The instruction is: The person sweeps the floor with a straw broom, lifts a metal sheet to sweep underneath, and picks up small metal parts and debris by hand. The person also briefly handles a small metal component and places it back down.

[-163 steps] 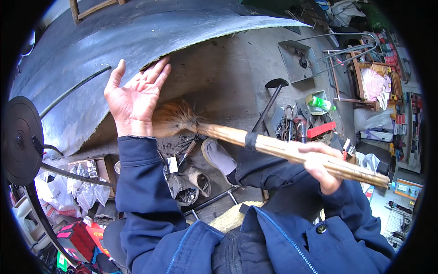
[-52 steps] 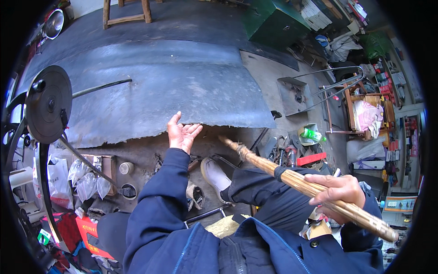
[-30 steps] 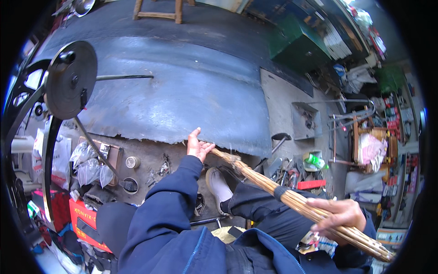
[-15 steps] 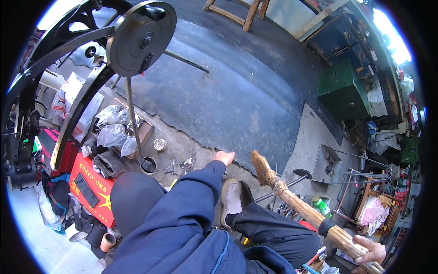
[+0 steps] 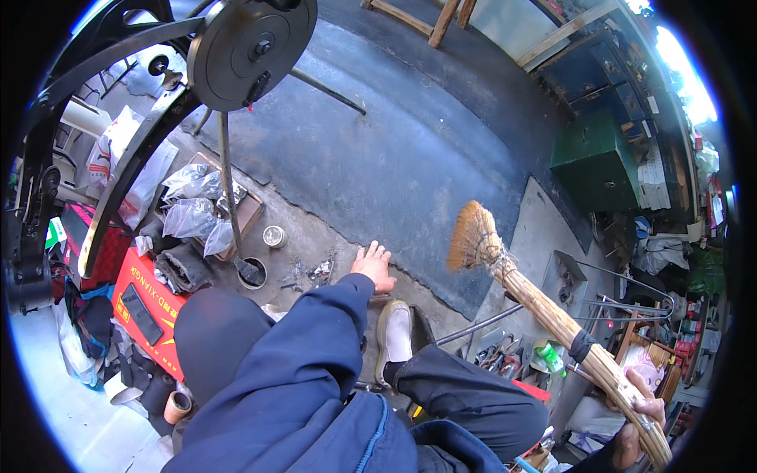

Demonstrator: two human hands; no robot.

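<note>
In my right hand (image 5: 645,404) is a short straw broom (image 5: 544,317), gripped near the end of its pale handle, which has a dark band wrapped round it. The broom slants up to the left, and its fanned brown bristles are raised above the floor. My left hand (image 5: 374,266) reaches forward with fingers spread, over or on the ragged near edge of a dark floor mat (image 5: 378,158); whether it touches is hard to tell. Nothing shows in its fingers. My shoe (image 5: 393,339) is just below it.
A black machine with a round wheel (image 5: 244,59) rises at the left. Below it are plastic bags of parts (image 5: 193,217), a small tin (image 5: 274,236), a pot with a brush (image 5: 251,273) and a red box (image 5: 150,307) bearing a phone. A metal dustpan (image 5: 564,276) and green cabinet (image 5: 595,162) stand right.
My left hand has moved slightly left and up, and its fingers have spread. The broom has turned, so its bristles now show as a wide fan, and its head has risen a little.
</note>
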